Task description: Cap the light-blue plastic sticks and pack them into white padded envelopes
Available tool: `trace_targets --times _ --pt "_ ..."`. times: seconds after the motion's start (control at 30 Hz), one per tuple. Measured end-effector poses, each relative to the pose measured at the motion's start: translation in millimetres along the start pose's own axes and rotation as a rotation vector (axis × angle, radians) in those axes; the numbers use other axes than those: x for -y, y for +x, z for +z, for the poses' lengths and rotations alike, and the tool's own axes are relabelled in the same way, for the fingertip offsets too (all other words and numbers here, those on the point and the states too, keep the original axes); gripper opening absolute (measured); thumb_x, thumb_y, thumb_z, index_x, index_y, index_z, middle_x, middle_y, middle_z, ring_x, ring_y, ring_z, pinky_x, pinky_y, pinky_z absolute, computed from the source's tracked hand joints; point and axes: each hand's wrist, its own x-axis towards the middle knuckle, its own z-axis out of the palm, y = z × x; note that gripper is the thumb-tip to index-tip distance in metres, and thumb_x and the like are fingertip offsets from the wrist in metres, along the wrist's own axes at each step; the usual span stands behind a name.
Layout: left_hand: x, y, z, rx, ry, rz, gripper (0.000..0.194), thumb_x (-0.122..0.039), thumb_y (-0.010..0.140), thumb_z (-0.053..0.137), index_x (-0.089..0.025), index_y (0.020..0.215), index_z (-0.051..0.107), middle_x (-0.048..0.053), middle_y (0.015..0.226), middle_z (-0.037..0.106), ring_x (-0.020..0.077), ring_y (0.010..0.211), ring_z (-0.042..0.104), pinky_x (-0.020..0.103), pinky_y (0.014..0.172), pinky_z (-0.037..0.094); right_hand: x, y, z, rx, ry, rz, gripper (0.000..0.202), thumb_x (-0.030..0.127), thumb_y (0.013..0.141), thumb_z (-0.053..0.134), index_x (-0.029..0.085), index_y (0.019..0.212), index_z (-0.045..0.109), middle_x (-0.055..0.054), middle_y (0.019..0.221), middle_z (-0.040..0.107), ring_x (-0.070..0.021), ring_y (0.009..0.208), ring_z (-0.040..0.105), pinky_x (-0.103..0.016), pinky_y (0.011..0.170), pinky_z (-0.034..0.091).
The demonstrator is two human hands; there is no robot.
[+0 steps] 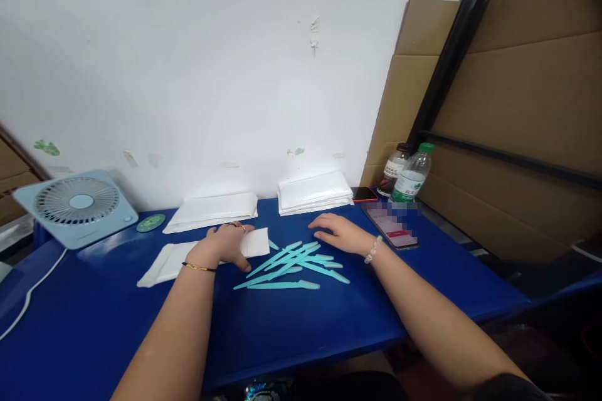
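A loose heap of turquoise eyebrow razors (286,265) lies on the blue table (301,319), several crossing one another. My left hand (227,243) rests on a white padded envelope (164,263) left of the heap, its thumb held apart from the fingers. Part of the envelope is covered by that hand, and its white right end sticks out by the razors. Just beyond the right side of the heap, my right hand (339,233) hovers or rests with fingers loosely stretched and nothing in them.
Two stacks of white envelopes, a left stack (211,210) and a right stack (313,193), lie along the wall. A blue fan (79,207) and a green disc (151,223) are at left. Phones (392,229) and two bottles (414,177) stand or lie at right, near cardboard (531,81).
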Motion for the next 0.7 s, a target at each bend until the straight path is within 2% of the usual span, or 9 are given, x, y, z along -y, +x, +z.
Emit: trace_targets --times 0.07,0.13,0.2,0.27,0.37,0.43,0.5,0.6,0.7 --pt "0.9 2.0 3.0 -0.079 -0.126 0.035 0.081 -0.041 0.033 0.085 -0.03 0.11 0.065 0.013 0.121 0.061 0.0412 0.119 0.048 0.054 0.101 0.03 -6.6 -2.8 -5.7 0.008 -0.031 0.055 0.025 0.027 0.09 0.051 0.02 0.107 0.068 -0.009 0.101 0.066 -0.022 0.095 0.06 -0.039 0.086 0.048" --pt "-5.6 7.0 9.3 -0.182 -0.258 0.132 0.057 -0.046 0.049 0.079 -0.031 0.103 0.068 0.01 0.118 0.063 0.037 0.117 0.051 0.05 0.103 0.029 -7.5 -3.6 -4.5 0.01 -0.025 0.061 0.023 0.026 0.089 0.052 0.02 0.104 0.069 -0.008 0.097 0.066 -0.0211 0.091 0.06 -0.037 0.082 0.048" --pt "-14.9 13.1 17.7 -0.217 -0.315 0.193 0.033 -0.042 0.061 0.071 -0.029 0.091 0.071 0.009 0.109 0.066 0.0337 0.112 0.054 0.048 0.104 0.028 -3.1 -1.4 3.3 0.011 -0.008 0.034 0.024 0.028 0.089 0.053 0.021 0.106 0.068 -0.008 0.097 0.065 -0.0211 0.093 0.058 -0.036 0.083 0.047" --pt "-22.7 17.6 24.9 -0.209 -0.298 0.192 0.024 -0.037 0.063 0.068 -0.028 0.085 0.071 0.009 0.101 0.067 0.0321 0.108 0.055 0.046 0.104 0.029 4.0 3.6 15.4 0.019 -0.004 0.009 0.026 0.03 0.089 0.055 0.022 0.111 0.066 -0.008 0.1 0.064 -0.0214 0.097 0.056 -0.036 0.085 0.046" --pt "-27.5 19.0 27.9 -0.188 -0.193 0.161 0.019 -0.038 0.064 0.067 -0.027 0.079 0.07 0.009 0.096 0.065 0.0307 0.102 0.056 0.043 0.098 0.035 13.4 13.6 34.0 0.009 -0.033 -0.015 0.027 0.033 0.088 0.057 0.024 0.112 0.065 -0.008 0.103 0.062 -0.0215 0.097 0.054 -0.036 0.085 0.045" --pt "-27.1 17.1 24.7 -0.175 -0.095 0.146 0.018 -0.042 0.069 0.063 -0.025 0.071 0.067 0.009 0.093 0.064 0.0296 0.097 0.057 0.043 0.093 0.038 16.5 18.7 41.7 0.004 -0.062 -0.032 0.018 0.029 0.087 0.058 0.023 0.101 0.068 -0.006 0.099 0.062 -0.0207 0.094 0.053 -0.036 0.084 0.044" --pt "-25.4 14.2 19.2 -0.159 -0.034 0.146 0.018 -0.039 0.074 0.059 -0.024 0.065 0.064 0.008 0.091 0.063 0.0283 0.095 0.057 0.042 0.09 0.039 17.0 20.3 43.6 0.01 -0.063 -0.038 0.01 0.025 0.085 0.06 0.022 0.09 0.068 -0.005 0.093 0.061 -0.0197 0.09 0.053 -0.035 0.082 0.044" --pt "-22.2 9.5 11.4 -0.082 -0.03 0.159 0.009 -0.028 0.071 0.059 -0.027 0.074 0.068 0.005 0.096 0.065 0.0269 0.097 0.057 0.039 0.088 0.04 13.8 17.0 38.7 0.02 -0.014 -0.016 0.005 0.023 0.084 0.061 0.02 0.084 0.066 -0.005 0.091 0.061 -0.0193 0.09 0.054 -0.033 0.08 0.045" --pt "-19.1 6.3 8.1 0.005 -0.09 0.149 0.023 -0.027 0.063 0.065 -0.031 0.084 0.07 0.003 0.099 0.067 0.027 0.096 0.058 0.038 0.087 0.041 8.8 12.8 33.9 0.02 0.028 0.013 0.003 0.021 0.082 0.063 0.019 0.082 0.066 -0.005 0.091 0.061 -0.0196 0.091 0.054 -0.033 0.08 0.045"
